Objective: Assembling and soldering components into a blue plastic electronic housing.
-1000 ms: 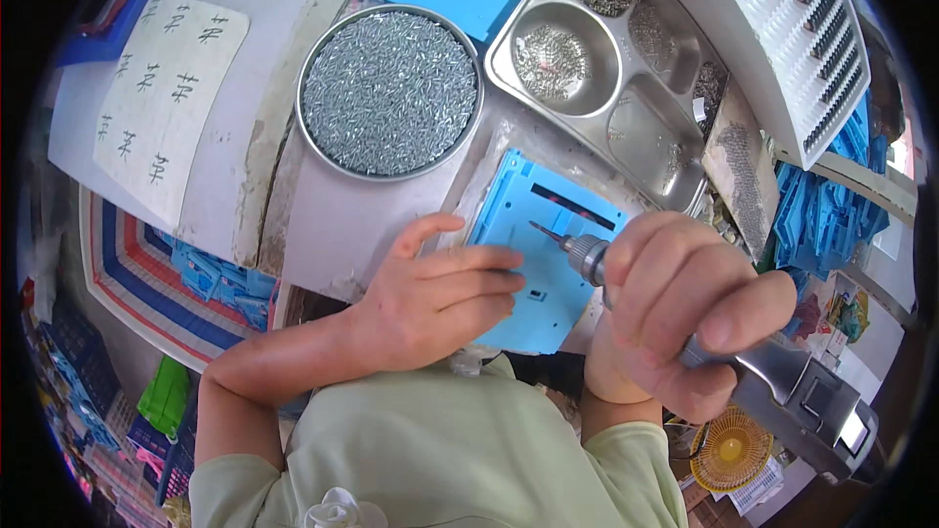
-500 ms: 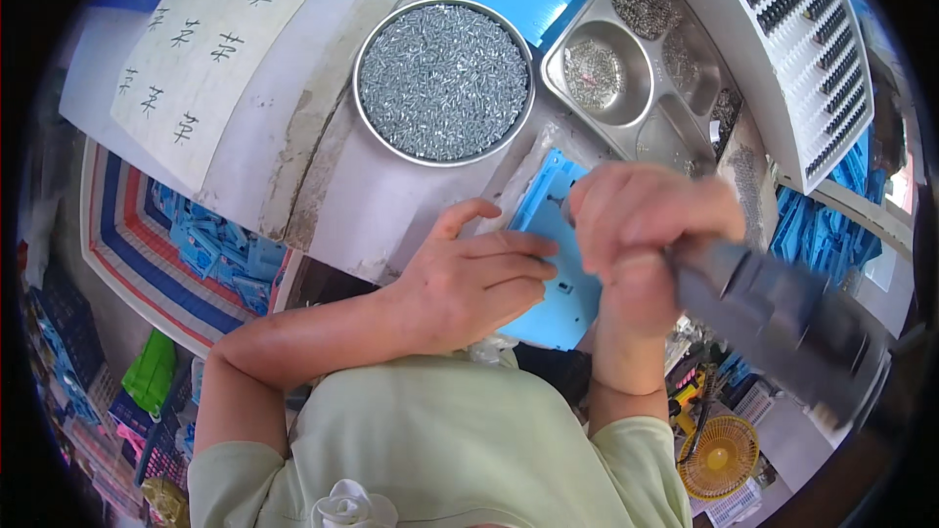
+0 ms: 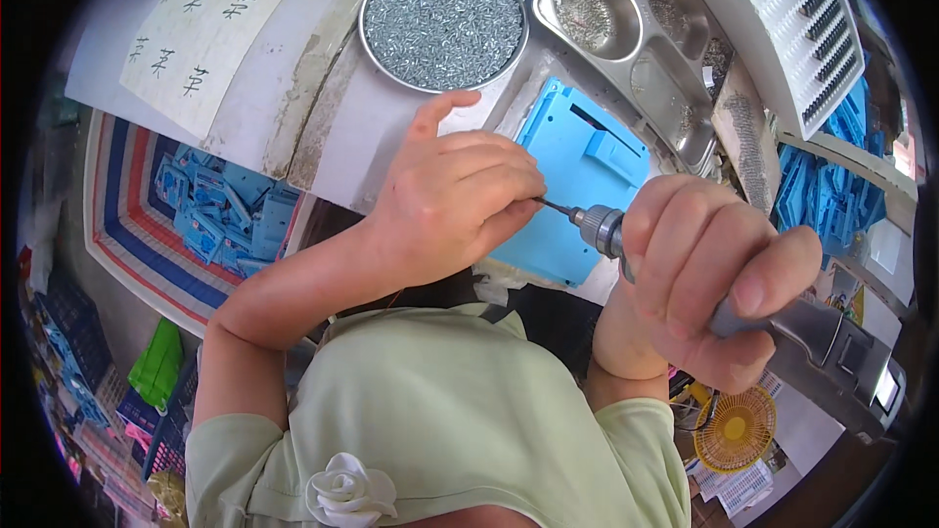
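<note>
The right hand [image 3: 719,279] has its grip wrapped around a grey electric screwdriver [image 3: 831,357], whose body slants out behind that grip; this angle probably keeps the bulky handle clear while aiming the tool leftward. Ahead of the fingers, a knurled metal chuck [image 3: 599,228] carries a slim dark bit [image 3: 556,206], its tip at the left hand [image 3: 450,198]. There the fingers are gathered together at the bit's end, perhaps to steady something small at the tip; what lies between them is hidden, so I cannot tell whether that grip pinches anything.

Beneath and just beyond the left grip lies a blue plastic panel [image 3: 548,249], smooth and flat, with a dark slot near its far edge. A raised blue block [image 3: 614,154] sits on it, beyond the chuck. The panel rests on the whitish tabletop [image 3: 357,132], within reach of both hands.

Just beyond the left grip, a round steel dish is heaped with short, shiny metal pins [image 3: 445,20]. Beyond the right grip, a stainless compartment tray [image 3: 657,88] keeps small metal pieces sorted in rounded wells, presumably placed there for easy picking.
</note>
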Available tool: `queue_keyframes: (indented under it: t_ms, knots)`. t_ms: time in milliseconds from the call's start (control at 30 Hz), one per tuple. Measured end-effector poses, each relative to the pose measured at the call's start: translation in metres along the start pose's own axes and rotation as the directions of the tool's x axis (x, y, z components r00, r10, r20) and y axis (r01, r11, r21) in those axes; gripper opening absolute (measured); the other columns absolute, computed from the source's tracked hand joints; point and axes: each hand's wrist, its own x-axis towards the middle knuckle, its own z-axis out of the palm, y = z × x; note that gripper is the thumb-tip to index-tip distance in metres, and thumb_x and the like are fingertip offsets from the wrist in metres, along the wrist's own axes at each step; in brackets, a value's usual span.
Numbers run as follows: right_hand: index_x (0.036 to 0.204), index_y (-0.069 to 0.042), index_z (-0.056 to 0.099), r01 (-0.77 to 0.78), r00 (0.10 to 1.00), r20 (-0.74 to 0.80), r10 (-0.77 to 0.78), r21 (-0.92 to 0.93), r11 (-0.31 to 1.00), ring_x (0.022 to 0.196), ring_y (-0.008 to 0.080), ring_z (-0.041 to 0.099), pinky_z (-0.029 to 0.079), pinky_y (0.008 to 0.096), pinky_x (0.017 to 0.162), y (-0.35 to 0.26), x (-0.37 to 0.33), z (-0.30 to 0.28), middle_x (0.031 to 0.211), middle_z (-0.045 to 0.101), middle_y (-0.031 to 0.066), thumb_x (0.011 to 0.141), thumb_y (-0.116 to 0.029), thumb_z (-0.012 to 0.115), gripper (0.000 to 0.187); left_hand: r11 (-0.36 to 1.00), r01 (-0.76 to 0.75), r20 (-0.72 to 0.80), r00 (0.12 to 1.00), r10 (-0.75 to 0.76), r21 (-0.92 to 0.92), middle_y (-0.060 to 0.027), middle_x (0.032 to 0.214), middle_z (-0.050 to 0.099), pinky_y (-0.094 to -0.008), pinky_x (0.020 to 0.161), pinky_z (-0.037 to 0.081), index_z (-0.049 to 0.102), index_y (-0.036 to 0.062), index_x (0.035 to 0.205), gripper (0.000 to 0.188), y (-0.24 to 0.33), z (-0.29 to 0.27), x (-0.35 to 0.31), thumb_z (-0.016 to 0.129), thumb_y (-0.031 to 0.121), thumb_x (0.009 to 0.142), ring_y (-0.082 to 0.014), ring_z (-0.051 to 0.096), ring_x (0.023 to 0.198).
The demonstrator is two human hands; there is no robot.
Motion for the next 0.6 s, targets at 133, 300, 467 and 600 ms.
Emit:
queue_keyframes:
  t_ms: [133,300,467,600]
  knots:
    - [0.111,-0.015,0.052,0.031,0.999,-0.012,-0.031,-0.008,0.999,0.058,0.0073,0.054,0.039,0.0266,0.059,-0.003,0.0,0.004,0.071,0.059,-0.0064,0.1,-0.042,0.066,0.032,0.992,-0.11,-0.069,0.991,0.115,0.063,-0.0021,0.093,0.075,-0.0531,0.11,0.038,0.07,0.0102,0.092,0.023,0.0,-0.002,0.002,0.083,0.004,0.075,-0.0195,0.074,0.094]
    - [0.113,-0.016,0.053,0.012,1.0,0.013,-0.012,-0.033,0.999,0.059,0.0072,0.053,0.037,0.0273,0.06,-0.001,0.001,0.003,0.071,0.058,-0.007,0.1,-0.041,0.064,0.031,0.989,-0.137,-0.082,0.987,0.141,0.053,-0.0024,0.092,0.074,-0.0544,0.11,0.038,0.068,0.0099,0.091,0.025,-0.003,-0.004,0.002,0.084,0.005,0.072,-0.0201,0.073,0.09]
    - [0.114,-0.015,0.053,-0.019,0.998,-0.059,0.022,0.048,0.999,0.06,0.0082,0.052,0.036,0.0281,0.062,0.01,-0.003,0.008,0.07,0.056,-0.0064,0.101,-0.04,0.062,0.029,0.988,-0.145,0.129,0.982,0.137,0.055,-0.0012,0.092,0.073,-0.0511,0.109,0.039,0.068,0.0105,0.091,0.022,-0.008,-0.018,0.005,0.083,0.013,0.075,-0.0212,0.07,0.096]
    - [0.109,-0.012,0.054,-0.093,0.987,-0.132,0.093,0.005,0.996,0.058,0.0123,0.052,0.039,0.0308,0.06,0.013,-0.008,0.019,0.068,0.055,-0.0024,0.099,-0.035,0.067,0.028,0.934,-0.138,0.039,0.99,0.133,0.33,-0.0032,0.094,0.069,-0.0472,0.096,0.044,0.07,0.0099,0.092,0.018,-0.068,-0.049,0.043,0.078,0.019,0.079,-0.025,0.064,0.098]
